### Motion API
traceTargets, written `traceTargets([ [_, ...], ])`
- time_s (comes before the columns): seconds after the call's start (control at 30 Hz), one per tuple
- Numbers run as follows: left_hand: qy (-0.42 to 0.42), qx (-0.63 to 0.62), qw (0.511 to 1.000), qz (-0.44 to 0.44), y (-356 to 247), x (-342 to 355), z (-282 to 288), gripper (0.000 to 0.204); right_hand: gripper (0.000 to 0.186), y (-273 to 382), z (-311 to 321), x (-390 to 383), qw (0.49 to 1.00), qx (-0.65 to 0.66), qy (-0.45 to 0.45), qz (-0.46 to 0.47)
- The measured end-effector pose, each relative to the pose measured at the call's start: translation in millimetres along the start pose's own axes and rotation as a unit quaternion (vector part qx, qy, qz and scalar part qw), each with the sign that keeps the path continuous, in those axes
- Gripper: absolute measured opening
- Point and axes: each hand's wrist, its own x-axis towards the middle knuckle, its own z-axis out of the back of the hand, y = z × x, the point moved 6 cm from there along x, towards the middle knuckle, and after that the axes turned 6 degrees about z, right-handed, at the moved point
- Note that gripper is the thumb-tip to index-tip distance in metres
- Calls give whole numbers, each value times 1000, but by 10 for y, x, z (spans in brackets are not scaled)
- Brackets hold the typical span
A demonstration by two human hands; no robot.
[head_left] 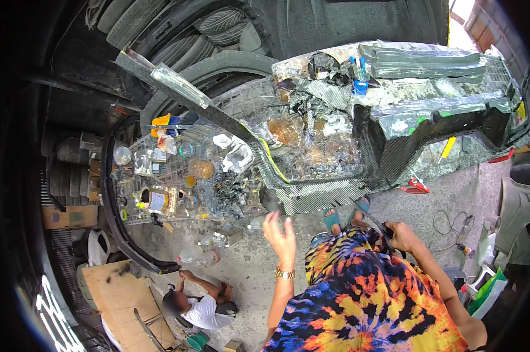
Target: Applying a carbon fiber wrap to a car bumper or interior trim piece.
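Note:
A long carbon-fibre part (320, 196), with a yellow edge along its angled arm, lies along the workbench's near side. My left hand (279, 237) is raised just below its lower corner, fingers apart and holding nothing. My right hand (400, 234), lower right beside my tie-dye top, is closed round something dark that I cannot make out. A second black moulded part (382, 149) rests at the right of the bench. Around them are torn carbon scraps (329, 94), a crumpled white cloth (235, 152), a can (156, 200) and a red-handled tool (416, 186).
Below left, a person (206, 305) in a white shirt crouches by cardboard (106, 293), hands near a curved black strip (136, 252). Stacked tyres (218, 26) are behind the bench (259, 76). A cable (452, 229), plastic bottles (191, 253) and panels (514, 229) lie around the concrete floor.

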Motion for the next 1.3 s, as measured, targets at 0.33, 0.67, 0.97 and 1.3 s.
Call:
traceTargets([
  [0.33, -58, -736, 532, 415, 885, 81, -411, 29, 52, 503, 30, 387, 995, -40, 86, 22],
  [0.67, -64, -210, 974, -54, -256, 297, 110, 19, 48, 803, -13, 336, 992, -25, -41, -114],
  [0.97, 90, -201, 954, -204, -633, 331, -176, 28, 37, 685, -224, 136, 957, 166, -169, -165],
  [1.3, 122, -241, 936, -224, -594, 389, -126, 27, 31, 861, -242, 233, 943, 202, -187, -189],
])
